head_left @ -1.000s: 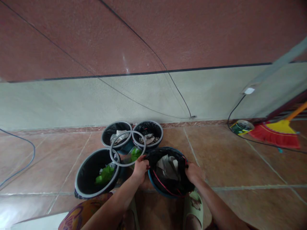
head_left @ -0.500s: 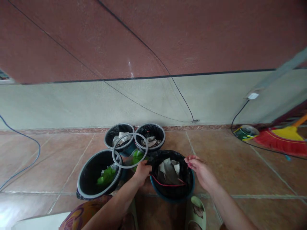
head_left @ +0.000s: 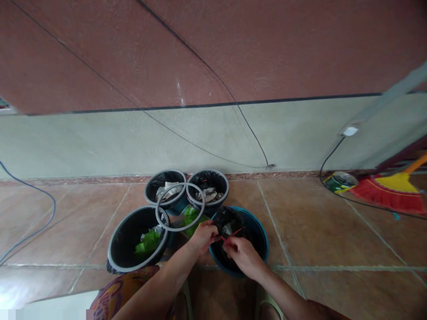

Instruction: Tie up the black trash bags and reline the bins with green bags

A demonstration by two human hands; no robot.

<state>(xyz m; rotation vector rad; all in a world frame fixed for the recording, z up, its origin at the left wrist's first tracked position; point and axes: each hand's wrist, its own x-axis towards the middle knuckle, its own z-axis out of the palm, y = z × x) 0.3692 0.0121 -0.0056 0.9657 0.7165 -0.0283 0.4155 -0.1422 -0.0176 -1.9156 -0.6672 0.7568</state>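
Now we pinch the black bag [head_left: 230, 222] mouth at the blue bin's [head_left: 258, 231] left rim: left hand [head_left: 204, 235] nearer, right hand [head_left: 242, 254] gripping its red drawstring [head_left: 233, 234].

Three black bins stand in a group on the tiled floor [head_left: 333, 231]: a large one [head_left: 128, 240] with green waste inside, and two smaller ones [head_left: 159, 183] [head_left: 213, 180] near the wall, holding paper. A grey ring [head_left: 180, 206] lies over their rims. At the right a red and yellow broom [head_left: 390, 195] rests beside a small tin [head_left: 338, 181] (its content is unclear).
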